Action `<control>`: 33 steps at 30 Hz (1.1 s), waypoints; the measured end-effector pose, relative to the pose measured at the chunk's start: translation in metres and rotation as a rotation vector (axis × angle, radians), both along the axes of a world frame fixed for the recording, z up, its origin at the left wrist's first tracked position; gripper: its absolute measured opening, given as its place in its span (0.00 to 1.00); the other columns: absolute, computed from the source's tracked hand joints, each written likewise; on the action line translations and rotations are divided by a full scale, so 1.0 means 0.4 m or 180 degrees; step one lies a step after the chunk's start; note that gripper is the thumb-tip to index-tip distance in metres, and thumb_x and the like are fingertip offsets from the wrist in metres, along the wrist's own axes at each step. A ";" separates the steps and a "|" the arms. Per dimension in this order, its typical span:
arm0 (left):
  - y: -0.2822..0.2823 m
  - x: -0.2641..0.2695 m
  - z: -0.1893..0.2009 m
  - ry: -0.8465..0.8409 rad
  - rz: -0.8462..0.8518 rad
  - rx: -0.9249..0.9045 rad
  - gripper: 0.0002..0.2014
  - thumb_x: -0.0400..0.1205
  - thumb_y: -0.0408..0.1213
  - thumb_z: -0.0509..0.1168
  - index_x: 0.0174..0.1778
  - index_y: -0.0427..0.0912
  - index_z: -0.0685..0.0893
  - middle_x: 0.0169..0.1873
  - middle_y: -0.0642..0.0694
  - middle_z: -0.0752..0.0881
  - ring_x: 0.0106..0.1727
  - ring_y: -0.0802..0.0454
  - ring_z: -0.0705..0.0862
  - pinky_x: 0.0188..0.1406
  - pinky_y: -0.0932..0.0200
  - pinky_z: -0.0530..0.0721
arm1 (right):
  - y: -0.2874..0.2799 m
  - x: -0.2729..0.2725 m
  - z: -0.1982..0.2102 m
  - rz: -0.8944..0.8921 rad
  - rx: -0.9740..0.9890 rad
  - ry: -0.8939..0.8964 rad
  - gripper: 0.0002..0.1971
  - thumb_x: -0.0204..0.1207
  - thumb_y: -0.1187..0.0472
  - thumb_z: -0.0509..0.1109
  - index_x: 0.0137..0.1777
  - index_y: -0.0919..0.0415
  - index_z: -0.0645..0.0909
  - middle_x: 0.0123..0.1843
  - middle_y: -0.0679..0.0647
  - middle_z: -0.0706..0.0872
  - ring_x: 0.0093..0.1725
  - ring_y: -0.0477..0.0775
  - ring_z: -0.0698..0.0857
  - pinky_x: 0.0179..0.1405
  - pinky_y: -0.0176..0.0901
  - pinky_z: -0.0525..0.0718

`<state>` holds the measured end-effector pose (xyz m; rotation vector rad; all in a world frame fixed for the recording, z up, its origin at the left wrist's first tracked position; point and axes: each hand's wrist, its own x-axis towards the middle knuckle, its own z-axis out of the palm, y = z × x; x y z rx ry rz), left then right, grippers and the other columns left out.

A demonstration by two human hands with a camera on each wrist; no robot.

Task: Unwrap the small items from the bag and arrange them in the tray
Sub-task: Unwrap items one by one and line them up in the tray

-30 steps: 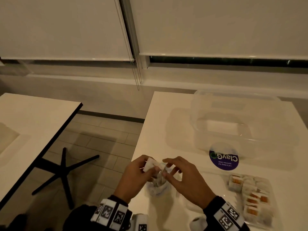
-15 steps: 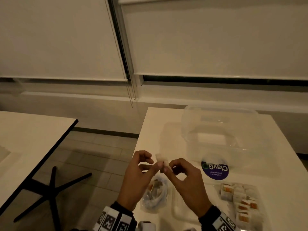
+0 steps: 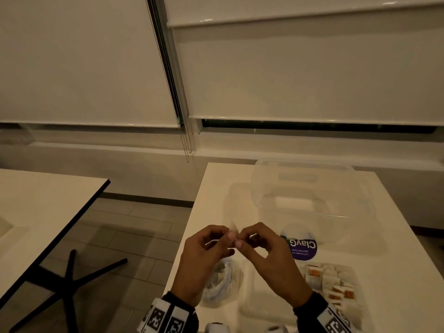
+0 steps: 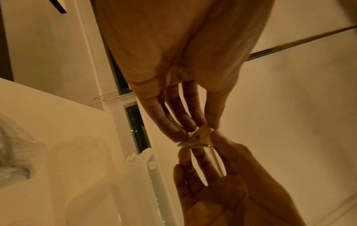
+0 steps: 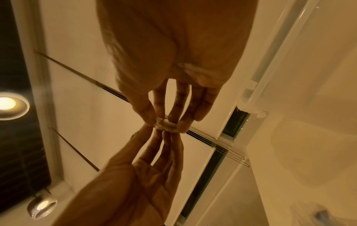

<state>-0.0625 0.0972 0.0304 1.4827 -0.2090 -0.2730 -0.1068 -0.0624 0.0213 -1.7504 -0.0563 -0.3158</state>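
Both hands meet above the near left part of the white table (image 3: 396,239), pinching one small wrapped item (image 4: 197,138) between thumbs and fingertips. My left hand (image 3: 225,236) holds its left side, my right hand (image 3: 240,239) its right side. In the right wrist view the item (image 5: 167,126) looks crumpled and pale. Under the hands lies a crinkled clear bag (image 3: 221,282) with more items inside. To the right, a clear tray (image 3: 252,306) holds several small white pieces with orange faces (image 3: 336,284).
A large clear plastic box (image 3: 310,195) stands at the back of the table, a purple round label (image 3: 302,246) on its near side. A second white table (image 3: 36,212) stands to the left across a tiled gap with a black chair base (image 3: 69,282).
Both hands have lifted the item up out of the bag and drawn closer together around it. The head view has tilted upward, showing more of the window blinds.
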 end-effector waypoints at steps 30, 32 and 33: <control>-0.101 -0.065 0.022 -0.0669 0.0282 0.0194 0.03 0.82 0.30 0.71 0.45 0.40 0.90 0.38 0.45 0.93 0.42 0.46 0.92 0.45 0.56 0.91 | -0.071 -0.064 0.084 -0.0256 -0.0469 0.0420 0.05 0.82 0.59 0.69 0.43 0.54 0.80 0.40 0.47 0.88 0.40 0.45 0.88 0.39 0.34 0.82; -0.107 -0.067 0.019 -0.1049 0.0432 0.0513 0.03 0.79 0.37 0.74 0.47 0.47 0.88 0.37 0.51 0.92 0.41 0.54 0.92 0.44 0.63 0.90 | -0.059 -0.068 0.075 -0.0475 -0.0965 0.0236 0.06 0.83 0.54 0.67 0.45 0.53 0.78 0.41 0.43 0.85 0.43 0.43 0.85 0.39 0.30 0.81; -0.108 -0.068 0.018 -0.1240 0.0493 0.0700 0.06 0.77 0.43 0.74 0.48 0.50 0.86 0.37 0.54 0.91 0.42 0.58 0.92 0.43 0.67 0.89 | -0.053 -0.070 0.070 -0.0554 -0.1154 0.0158 0.07 0.83 0.52 0.67 0.45 0.52 0.78 0.42 0.41 0.84 0.43 0.43 0.84 0.41 0.29 0.81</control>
